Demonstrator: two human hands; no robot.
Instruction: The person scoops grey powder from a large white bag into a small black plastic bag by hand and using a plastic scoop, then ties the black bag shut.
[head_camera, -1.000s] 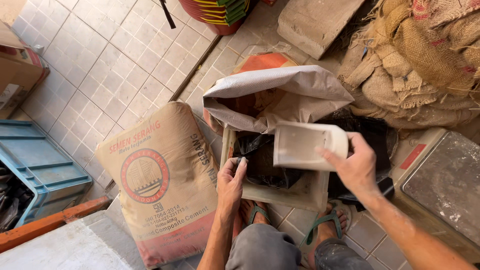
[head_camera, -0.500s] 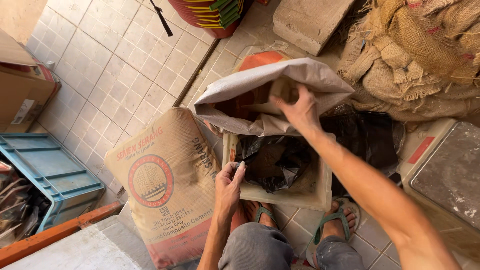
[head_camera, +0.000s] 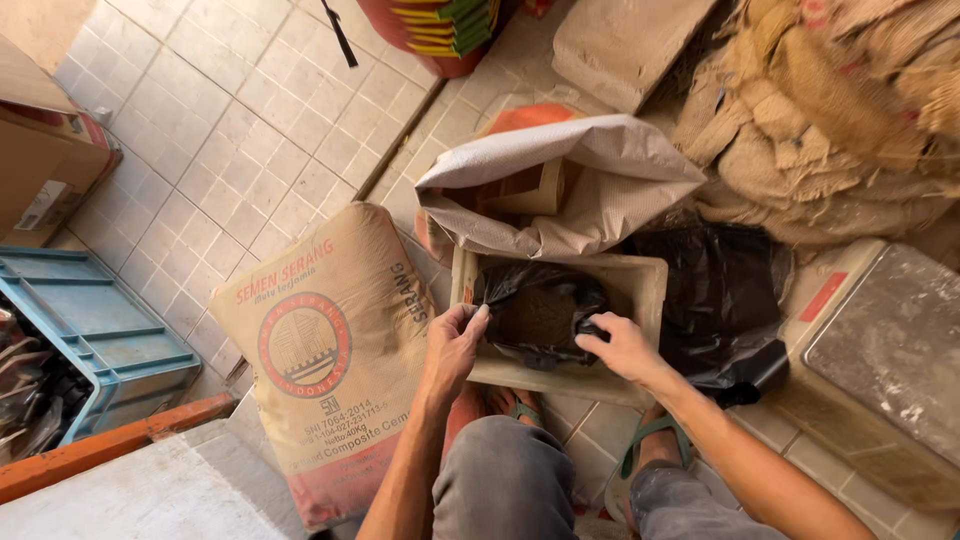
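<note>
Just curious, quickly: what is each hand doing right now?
Left hand: closed, pinching the black plastic bag by its edge.
Right hand: closed on the same bag's other edge.

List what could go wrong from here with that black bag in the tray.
1. Both hands, left hand and right hand, pinch only the rim of the thin black bag; the dark powder inside might tear it or spill into the cream tray.
2. The open grey sack leans over the tray's far edge and could tip or shed more powder.
</note>
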